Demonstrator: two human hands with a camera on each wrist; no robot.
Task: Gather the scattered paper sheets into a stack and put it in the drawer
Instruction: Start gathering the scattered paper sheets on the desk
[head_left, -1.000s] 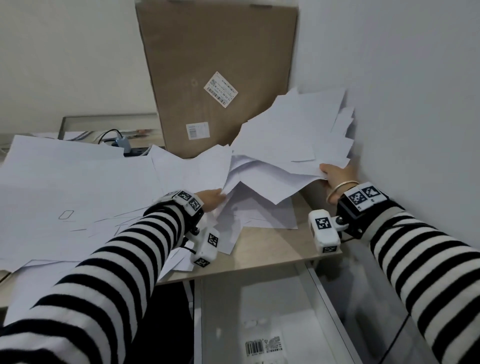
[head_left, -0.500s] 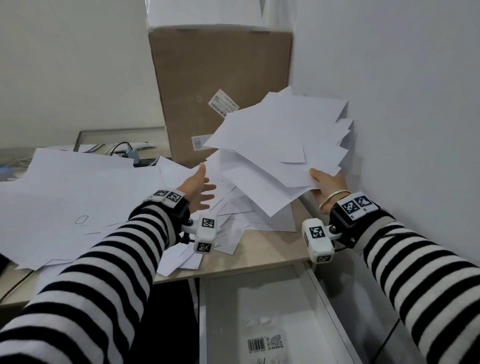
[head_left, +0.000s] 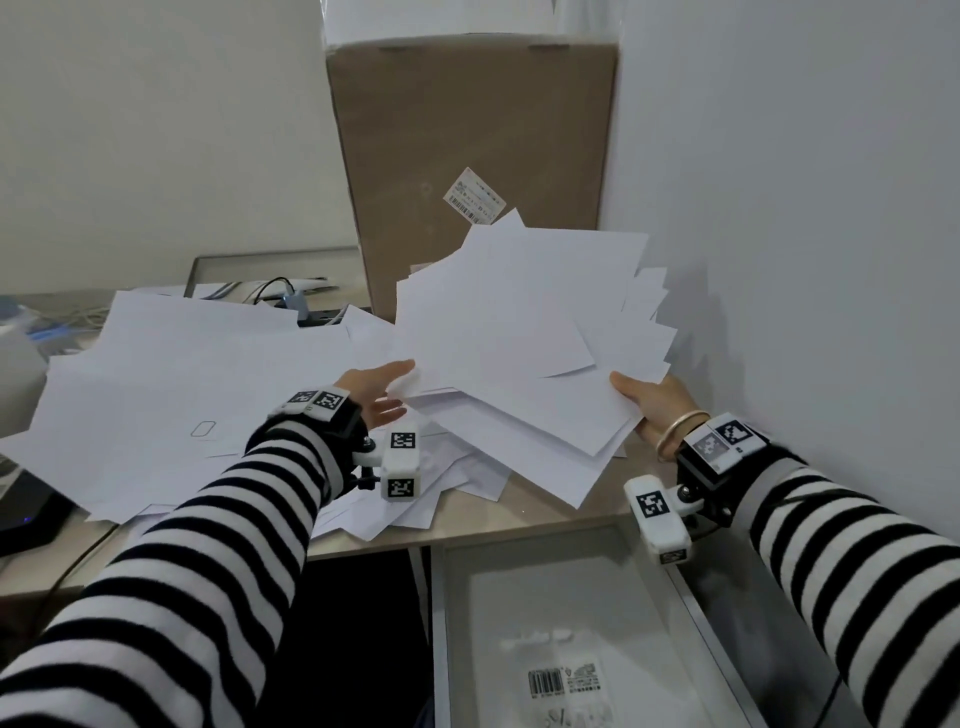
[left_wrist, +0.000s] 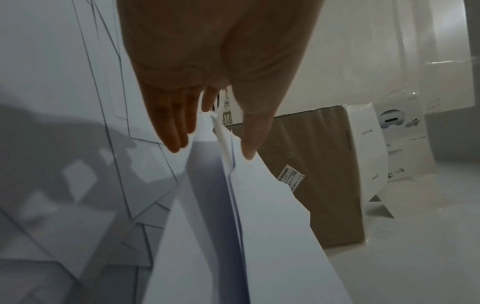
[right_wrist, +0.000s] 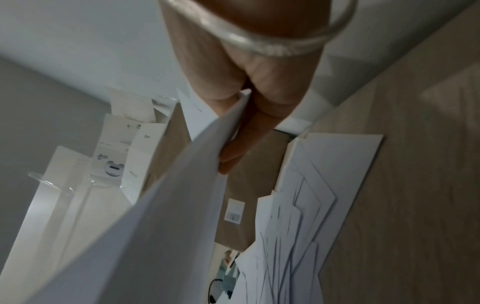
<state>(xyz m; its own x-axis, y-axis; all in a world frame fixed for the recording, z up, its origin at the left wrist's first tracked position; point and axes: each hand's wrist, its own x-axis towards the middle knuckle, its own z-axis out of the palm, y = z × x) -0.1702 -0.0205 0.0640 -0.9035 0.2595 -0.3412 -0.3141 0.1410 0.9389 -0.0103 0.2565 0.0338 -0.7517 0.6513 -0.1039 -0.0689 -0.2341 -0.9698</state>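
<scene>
**Item: loose paper bundle, held above tabletop, misaligned**

Location: the bundle (head_left: 524, 338) hangs in the air over the right end of the tabletop (head_left: 545, 512), beyond the open drawer (head_left: 571, 613). More loose sheets (head_left: 197, 374) cover the tabletop at 9 o'clock from it.

Hold: right hand (head_left: 652, 402) pinches the bundle's near right corner, thumb on top, fingers (right_wrist: 241, 148) underneath. Left hand (head_left: 376, 392) is spread, fingers (left_wrist: 176, 123) straight, thumb tip touching the bundle's left edge.

Orientation: sheets fan outward from the right-hand pinch, corners pointing roughly 10 to 1 o'clock; long axis probably runs 5 to 11 o'clock, tilted up at the far end.

Risks, as judged:
- One-corner pinch on a splayed fan; lower sheets may slide out.
- Uneven edges may catch the drawer rim unless squared first.
- Far corners lie near the cardboard box (head_left: 467, 156); contact might skew the fan further.
</scene>
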